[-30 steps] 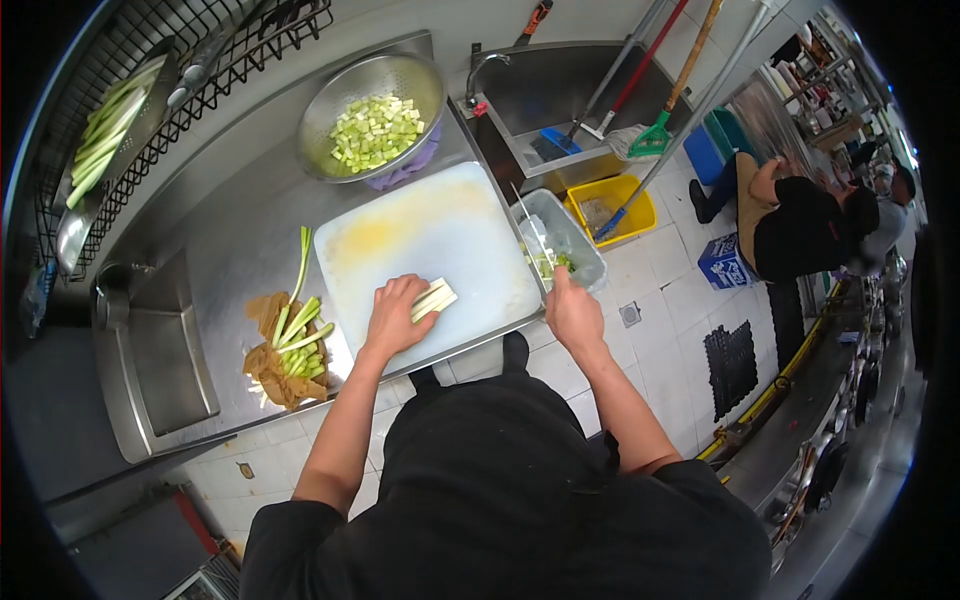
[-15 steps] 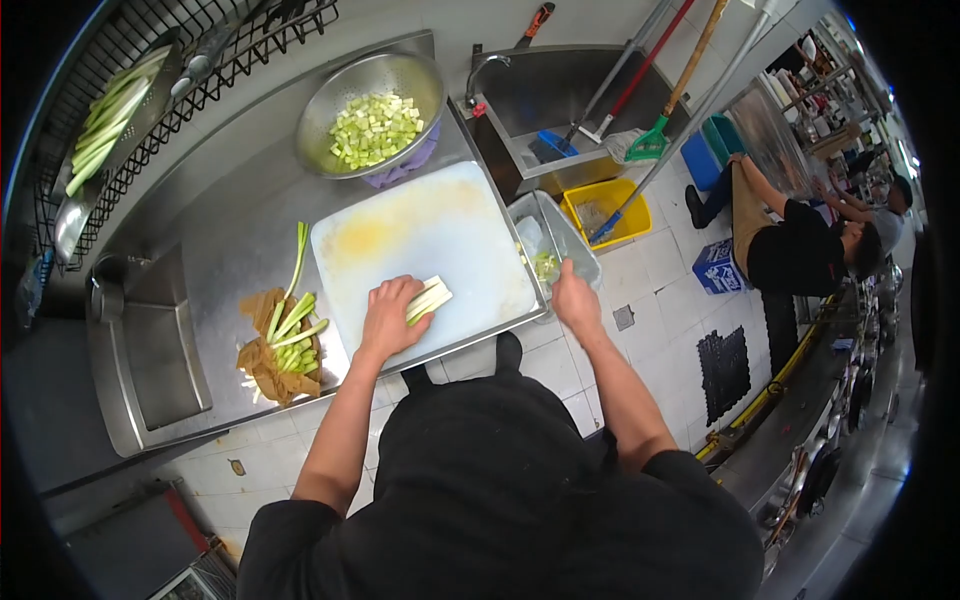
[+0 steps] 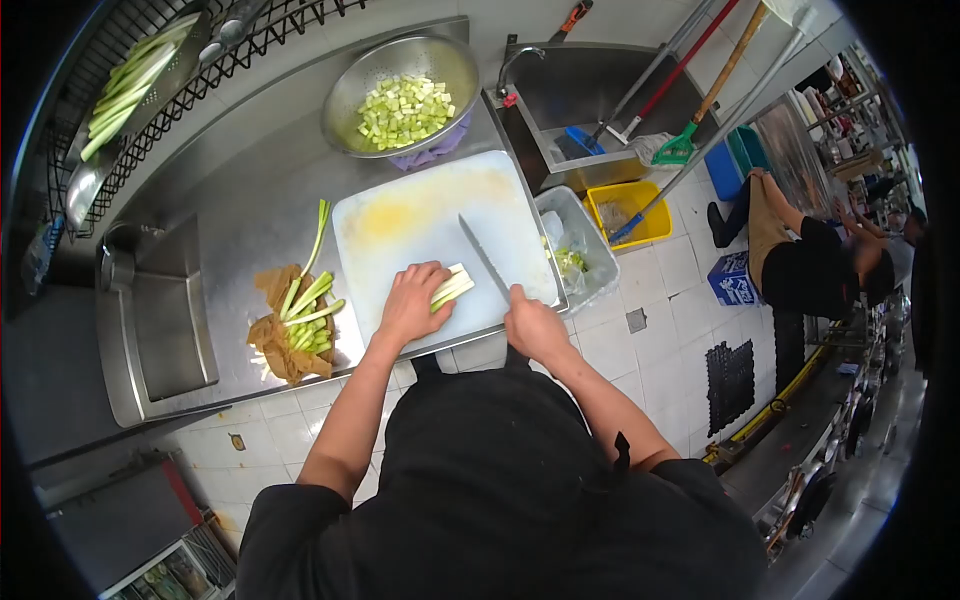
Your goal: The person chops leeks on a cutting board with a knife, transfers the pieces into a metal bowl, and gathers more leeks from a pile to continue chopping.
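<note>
On the white cutting board (image 3: 400, 250), my left hand (image 3: 416, 302) presses down over a small bundle of pale celery stalks (image 3: 454, 288), whose cut ends stick out to the right of my fingers. My right hand (image 3: 537, 325) grips a knife (image 3: 484, 254) by its handle at the board's lower right. Its long blade points up and left above the board, apart from the stalks. More celery (image 3: 312, 318) lies on crumpled brown paper (image 3: 268, 335) to the left of the board. Behind it, a steel colander (image 3: 343, 125) holds diced pale green pieces (image 3: 405, 112).
Right of the board stands a clear bin (image 3: 598, 268) with green scraps. A yellow bucket (image 3: 655, 225), mops and a sink (image 3: 560, 85) are beyond it. Long stalks (image 3: 140, 85) rest on a wire rack at upper left. A seated person (image 3: 800, 265) is at the right.
My right hand has moved left from beside the scrap bin to the board's lower right edge, and the knife blade now shows over the board. My left hand stays on the stalks.
</note>
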